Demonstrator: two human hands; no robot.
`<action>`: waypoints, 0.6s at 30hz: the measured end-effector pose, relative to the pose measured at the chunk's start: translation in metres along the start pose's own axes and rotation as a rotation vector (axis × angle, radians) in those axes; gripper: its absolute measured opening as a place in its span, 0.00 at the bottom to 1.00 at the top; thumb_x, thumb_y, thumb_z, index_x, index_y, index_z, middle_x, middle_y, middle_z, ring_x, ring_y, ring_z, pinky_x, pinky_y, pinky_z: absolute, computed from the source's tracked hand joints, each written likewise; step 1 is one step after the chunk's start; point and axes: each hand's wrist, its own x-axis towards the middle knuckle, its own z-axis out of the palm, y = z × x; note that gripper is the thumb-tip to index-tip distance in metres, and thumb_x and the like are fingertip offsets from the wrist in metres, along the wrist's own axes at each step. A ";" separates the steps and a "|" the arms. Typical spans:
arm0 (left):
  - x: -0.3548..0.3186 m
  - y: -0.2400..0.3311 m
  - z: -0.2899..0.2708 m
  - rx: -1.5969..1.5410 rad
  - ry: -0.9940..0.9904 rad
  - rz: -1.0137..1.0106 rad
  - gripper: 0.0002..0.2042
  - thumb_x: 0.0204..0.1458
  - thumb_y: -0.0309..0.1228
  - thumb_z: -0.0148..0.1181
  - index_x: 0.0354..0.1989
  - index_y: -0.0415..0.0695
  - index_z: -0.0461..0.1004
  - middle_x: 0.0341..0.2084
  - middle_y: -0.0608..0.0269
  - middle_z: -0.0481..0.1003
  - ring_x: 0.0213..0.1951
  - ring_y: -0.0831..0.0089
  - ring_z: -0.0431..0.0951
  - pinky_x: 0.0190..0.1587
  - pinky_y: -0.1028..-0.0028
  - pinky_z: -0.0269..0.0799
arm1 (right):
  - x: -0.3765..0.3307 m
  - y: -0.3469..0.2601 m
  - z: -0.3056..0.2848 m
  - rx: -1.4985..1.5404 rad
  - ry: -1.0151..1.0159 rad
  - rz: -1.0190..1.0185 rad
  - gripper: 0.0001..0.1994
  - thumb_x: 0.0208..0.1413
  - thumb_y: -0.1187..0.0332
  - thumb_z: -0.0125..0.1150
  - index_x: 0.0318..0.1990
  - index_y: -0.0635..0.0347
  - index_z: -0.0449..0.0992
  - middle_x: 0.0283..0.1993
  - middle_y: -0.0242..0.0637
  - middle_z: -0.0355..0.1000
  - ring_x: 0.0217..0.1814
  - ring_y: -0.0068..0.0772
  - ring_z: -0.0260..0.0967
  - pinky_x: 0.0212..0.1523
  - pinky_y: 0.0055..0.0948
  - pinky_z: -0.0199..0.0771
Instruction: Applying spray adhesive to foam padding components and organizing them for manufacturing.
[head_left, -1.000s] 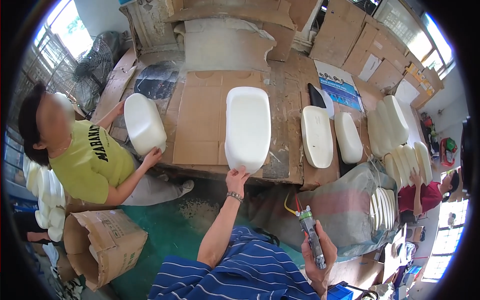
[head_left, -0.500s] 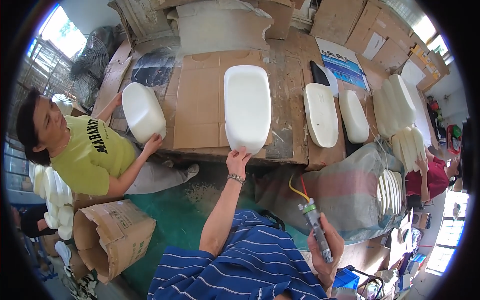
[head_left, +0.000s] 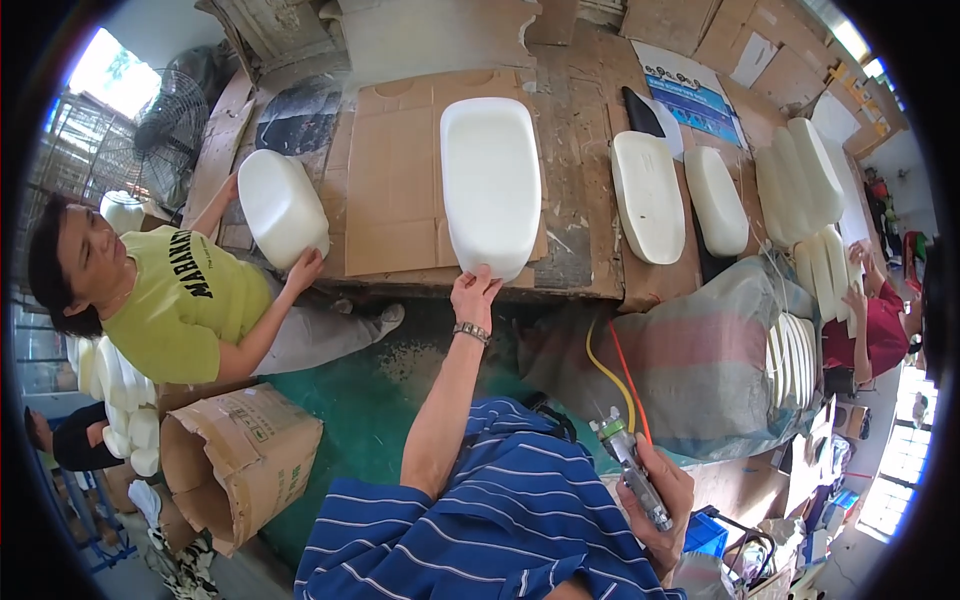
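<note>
A long white foam shell (head_left: 490,175) with rounded corners and a raised rim stands before me at the table's near edge. My left hand (head_left: 474,300), with a metal bracelet at its wrist, pinches the shell's near end. Off to the lower right, my right hand (head_left: 664,490) is closed round a small grey metal spray gun (head_left: 634,462) with a green ring near its front. A yellow hose (head_left: 610,375) and a red hose (head_left: 630,375) show behind the gun; where they join it is hidden. The gun stays well apart from the shell.
Flattened cardboard (head_left: 393,180) covers part of the wooden table (head_left: 575,230). At left a co-worker (head_left: 190,295) holds another white shell (head_left: 283,207). More foam pieces (head_left: 650,198) lie at right, beside a large woven sack (head_left: 690,350). An open carton (head_left: 250,460) stands on the floor.
The table and shell appear slightly higher in view. My right hand has turned the spray gun's front a little leftward, and more of both hoses shows. My left hand keeps its hold.
</note>
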 end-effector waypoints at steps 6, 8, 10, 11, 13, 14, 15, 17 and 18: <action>0.001 -0.002 0.001 -0.009 -0.001 0.006 0.22 0.55 0.33 0.71 0.50 0.36 0.68 0.43 0.55 0.78 0.45 0.62 0.81 0.55 0.59 0.79 | 0.000 0.005 -0.003 -0.039 0.030 -0.040 0.31 0.44 0.81 0.66 0.61 0.68 0.72 0.39 0.50 0.76 0.35 0.41 0.76 0.39 0.29 0.74; 0.000 0.001 0.001 -0.012 -0.008 0.005 0.22 0.55 0.33 0.71 0.50 0.36 0.67 0.43 0.55 0.78 0.45 0.62 0.81 0.55 0.59 0.79 | 0.000 0.003 -0.001 -0.016 0.145 0.077 0.26 0.52 0.76 0.63 0.61 0.71 0.72 0.42 0.47 0.77 0.42 0.32 0.75 0.47 0.29 0.73; -0.002 0.001 0.001 -0.019 -0.014 0.004 0.22 0.55 0.33 0.71 0.51 0.36 0.67 0.44 0.55 0.77 0.46 0.62 0.80 0.55 0.59 0.79 | 0.011 -0.005 0.000 0.007 0.182 0.098 0.25 0.54 0.76 0.63 0.61 0.71 0.72 0.43 0.48 0.78 0.42 0.31 0.75 0.47 0.28 0.73; -0.002 0.001 0.002 -0.017 -0.011 0.009 0.22 0.55 0.33 0.71 0.51 0.36 0.67 0.44 0.55 0.77 0.46 0.62 0.80 0.55 0.60 0.79 | 0.016 -0.007 0.002 -0.005 0.223 0.061 0.24 0.54 0.75 0.63 0.60 0.71 0.73 0.43 0.48 0.78 0.41 0.31 0.75 0.47 0.28 0.73; -0.003 0.001 0.003 -0.020 -0.011 0.014 0.22 0.55 0.33 0.71 0.51 0.36 0.67 0.44 0.55 0.77 0.46 0.62 0.80 0.55 0.60 0.79 | 0.025 -0.010 0.005 -0.046 0.302 0.005 0.23 0.56 0.73 0.64 0.59 0.72 0.73 0.42 0.47 0.79 0.38 0.29 0.74 0.45 0.28 0.73; -0.003 0.002 0.004 -0.027 -0.007 0.006 0.22 0.55 0.33 0.70 0.51 0.36 0.66 0.44 0.55 0.77 0.46 0.62 0.80 0.55 0.60 0.79 | 0.028 -0.010 0.006 -0.050 0.303 -0.001 0.23 0.56 0.73 0.64 0.59 0.72 0.73 0.42 0.47 0.79 0.38 0.29 0.74 0.45 0.28 0.73; -0.003 0.003 0.004 -0.035 -0.002 -0.001 0.22 0.56 0.32 0.70 0.51 0.37 0.66 0.44 0.55 0.77 0.46 0.62 0.80 0.55 0.60 0.79 | 0.030 -0.010 0.007 -0.072 0.343 -0.005 0.23 0.56 0.73 0.65 0.60 0.73 0.73 0.42 0.47 0.79 0.38 0.28 0.74 0.45 0.28 0.73; -0.005 0.005 0.005 -0.043 -0.005 0.003 0.21 0.56 0.32 0.69 0.51 0.37 0.67 0.44 0.55 0.77 0.46 0.63 0.80 0.55 0.60 0.79 | 0.032 -0.009 0.005 -0.086 0.350 -0.016 0.27 0.52 0.76 0.67 0.62 0.72 0.71 0.45 0.51 0.78 0.42 0.34 0.77 0.47 0.29 0.75; -0.005 0.006 0.006 -0.045 -0.006 0.004 0.20 0.57 0.33 0.69 0.50 0.37 0.67 0.44 0.55 0.77 0.46 0.63 0.80 0.55 0.61 0.79 | 0.032 -0.009 0.004 -0.090 0.347 -0.023 0.27 0.52 0.76 0.67 0.62 0.72 0.71 0.45 0.51 0.78 0.42 0.34 0.77 0.47 0.29 0.75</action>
